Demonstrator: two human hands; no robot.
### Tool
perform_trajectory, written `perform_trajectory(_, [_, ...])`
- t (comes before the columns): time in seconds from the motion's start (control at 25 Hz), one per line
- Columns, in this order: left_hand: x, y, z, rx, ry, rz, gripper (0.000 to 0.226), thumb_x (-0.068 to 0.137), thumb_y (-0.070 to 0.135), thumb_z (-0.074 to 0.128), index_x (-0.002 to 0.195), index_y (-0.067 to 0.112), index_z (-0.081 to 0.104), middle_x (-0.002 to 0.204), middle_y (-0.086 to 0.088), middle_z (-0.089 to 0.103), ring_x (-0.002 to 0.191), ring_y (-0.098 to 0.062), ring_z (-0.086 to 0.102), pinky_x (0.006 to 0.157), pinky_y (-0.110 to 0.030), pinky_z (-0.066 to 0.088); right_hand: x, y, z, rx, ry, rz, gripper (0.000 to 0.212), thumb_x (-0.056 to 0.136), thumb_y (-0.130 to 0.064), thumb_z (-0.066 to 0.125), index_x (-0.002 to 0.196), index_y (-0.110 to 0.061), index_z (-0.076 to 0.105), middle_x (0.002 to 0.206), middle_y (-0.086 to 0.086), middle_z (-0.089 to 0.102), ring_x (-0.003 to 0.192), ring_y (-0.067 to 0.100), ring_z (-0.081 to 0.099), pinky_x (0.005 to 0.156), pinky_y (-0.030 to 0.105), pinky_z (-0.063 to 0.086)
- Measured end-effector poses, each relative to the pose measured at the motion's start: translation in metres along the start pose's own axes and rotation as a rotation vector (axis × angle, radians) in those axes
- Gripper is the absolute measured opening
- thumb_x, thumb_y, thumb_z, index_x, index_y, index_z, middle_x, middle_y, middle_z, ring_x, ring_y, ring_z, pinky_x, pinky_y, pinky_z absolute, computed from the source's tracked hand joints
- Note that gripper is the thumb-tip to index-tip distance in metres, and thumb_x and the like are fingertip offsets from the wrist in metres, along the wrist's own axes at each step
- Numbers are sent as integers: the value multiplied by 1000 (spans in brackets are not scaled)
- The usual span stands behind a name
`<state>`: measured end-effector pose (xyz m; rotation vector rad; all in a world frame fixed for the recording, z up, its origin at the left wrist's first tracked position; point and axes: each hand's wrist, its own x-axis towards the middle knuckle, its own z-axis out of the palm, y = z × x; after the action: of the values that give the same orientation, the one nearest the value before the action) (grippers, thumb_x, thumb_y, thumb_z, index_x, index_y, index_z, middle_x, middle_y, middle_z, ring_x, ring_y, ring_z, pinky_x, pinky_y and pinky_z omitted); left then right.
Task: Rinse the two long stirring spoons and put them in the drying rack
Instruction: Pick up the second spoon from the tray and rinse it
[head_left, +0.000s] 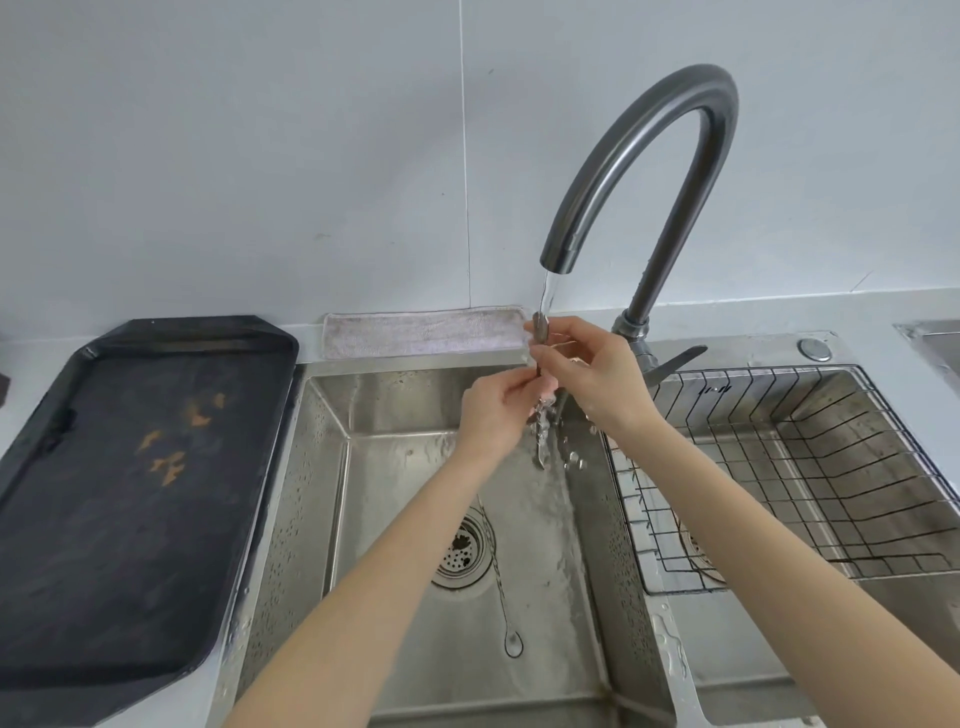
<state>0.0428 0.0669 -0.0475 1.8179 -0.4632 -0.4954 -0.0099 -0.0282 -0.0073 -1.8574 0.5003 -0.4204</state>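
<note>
Water runs from the curved grey faucet (649, 156) onto a long stirring spoon (540, 332) that I hold upright over the left sink basin (395, 467). Its bowl sticks up above my fingers, right under the spout. My right hand (587, 374) pinches the upper part of the spoon, and my left hand (493, 410) grips its shaft lower down. The second long stirring spoon (501, 592) lies flat on the basin floor, its bowl toward me, passing beside the drain (462, 551). The wire drying rack (810, 467) sits in the right basin with nothing in it.
A black tray (130, 493) with orange marks lies on the counter at the left. A pale cloth (421, 335) lies along the wall behind the sink. The faucet handle (675, 361) points right, near the rack's back edge. Water droplets cover the sink rim.
</note>
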Motion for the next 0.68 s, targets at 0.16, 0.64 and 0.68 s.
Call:
perform_trajectory(0.16, [3, 4, -6, -126, 22, -49, 17, 84, 21, 61, 96, 13, 70, 87, -5, 70, 87, -20, 66, 92, -38, 52, -12, 22, 5, -181, 56, -36, 24, 91, -12, 49, 109, -15, 64, 100, 3, 62, 76, 6, 56, 65, 3, 42])
perform_trajectory(0.64, [3, -40, -11, -432, 76, -312, 11, 87, 15, 58, 95, 10, 64, 79, 1, 67, 68, -4, 65, 60, -11, 55, -37, 83, 38, -302, -171, 258, 18, 84, -17, 59, 100, -17, 70, 89, 6, 74, 77, 12, 62, 76, 21, 44])
perform_trajectory(0.68, [3, -48, -11, -409, 70, -324, 13, 88, 13, 56, 99, 10, 63, 80, 1, 66, 72, -5, 64, 61, -12, 55, -38, 85, 42, -305, -183, 270, 17, 84, -17, 59, 98, -17, 70, 85, 7, 74, 73, 11, 60, 73, 21, 43])
